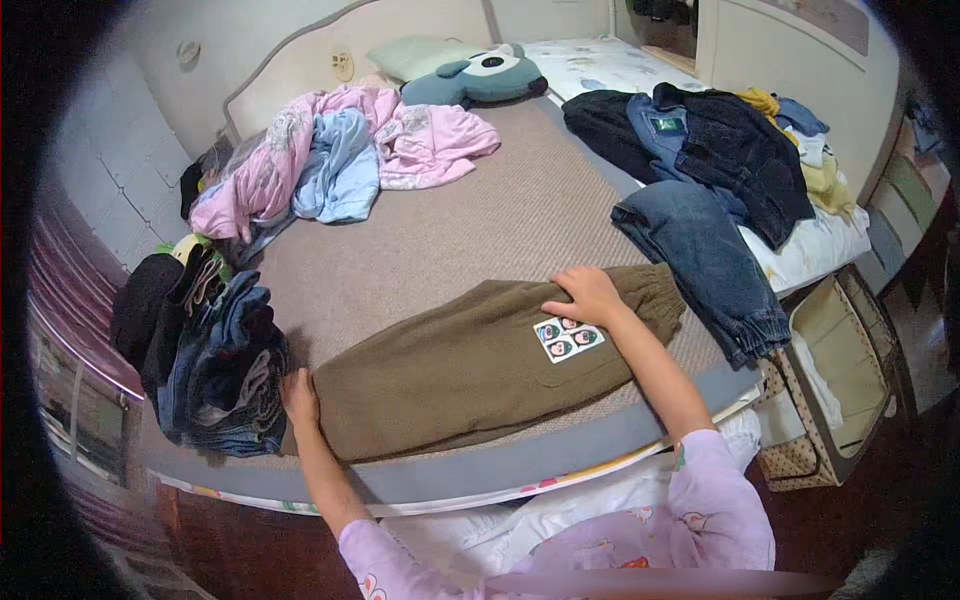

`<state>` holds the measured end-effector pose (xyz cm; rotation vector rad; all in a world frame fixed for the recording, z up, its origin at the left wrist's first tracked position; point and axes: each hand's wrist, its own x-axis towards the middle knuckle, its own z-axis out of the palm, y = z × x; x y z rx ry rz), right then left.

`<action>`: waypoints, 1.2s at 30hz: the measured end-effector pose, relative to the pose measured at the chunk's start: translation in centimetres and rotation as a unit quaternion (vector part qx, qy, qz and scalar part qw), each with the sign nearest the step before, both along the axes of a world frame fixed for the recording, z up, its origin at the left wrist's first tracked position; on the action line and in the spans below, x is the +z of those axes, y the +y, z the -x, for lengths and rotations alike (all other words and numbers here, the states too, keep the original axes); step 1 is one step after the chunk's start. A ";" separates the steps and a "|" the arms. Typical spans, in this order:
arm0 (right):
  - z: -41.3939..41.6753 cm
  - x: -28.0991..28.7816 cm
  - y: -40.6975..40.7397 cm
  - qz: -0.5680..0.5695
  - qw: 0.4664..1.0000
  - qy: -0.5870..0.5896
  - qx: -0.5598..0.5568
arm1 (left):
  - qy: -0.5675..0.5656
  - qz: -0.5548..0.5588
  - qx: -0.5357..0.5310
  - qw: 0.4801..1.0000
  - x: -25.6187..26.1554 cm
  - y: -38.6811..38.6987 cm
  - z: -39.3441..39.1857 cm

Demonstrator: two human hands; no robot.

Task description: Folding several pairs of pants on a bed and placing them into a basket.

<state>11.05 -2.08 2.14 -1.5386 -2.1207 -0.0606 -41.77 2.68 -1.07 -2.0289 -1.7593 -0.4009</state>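
Note:
Olive-brown trousers (450, 375) lie lengthwise across the near side of the bed, their gathered elastic end to the right. A white patch with cartoon faces (568, 340) sits on the cloth. My right hand (589, 294) rests palm down on the trousers just above the patch, thumb spread from the fingers. At the left end, my left hand (301, 397) touches the trousers' edge; its fingertips are hidden, so whether it pinches the cloth is unclear. Right beside it stands a pile of folded dark jeans (221, 367).
Blue jeans (697, 262) lie at the right, near a heap of dark denim clothes (735, 150). Pink clothes (435, 142) and a light-blue garment (337, 165) lie farther back. A plush toy (480, 75) is by the headboard. A fabric storage box (832, 390) stands beside the bed.

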 end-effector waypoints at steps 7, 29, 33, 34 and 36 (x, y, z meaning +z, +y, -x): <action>-0.5 -0.6 0.2 -0.082 0.997 -0.013 -0.006 | -0.056 0.023 -0.081 0.995 1.5 -0.7 -1.2; -1.6 3.4 -11.4 -0.178 0.964 0.078 -0.179 | -0.081 0.093 -0.114 0.986 4.0 -8.6 -14.5; -1.8 -0.2 -17.0 -0.138 0.900 0.273 -0.312 | -0.143 0.161 -0.065 0.974 2.9 -13.2 -14.5; -2.5 -1.0 -17.3 -0.083 0.819 0.448 -0.350 | -0.147 0.145 -0.047 0.977 2.7 -13.5 -14.4; -5.0 -1.8 -17.0 0.005 0.745 0.599 -0.294 | -0.146 0.133 -0.019 0.980 2.7 -14.4 -14.6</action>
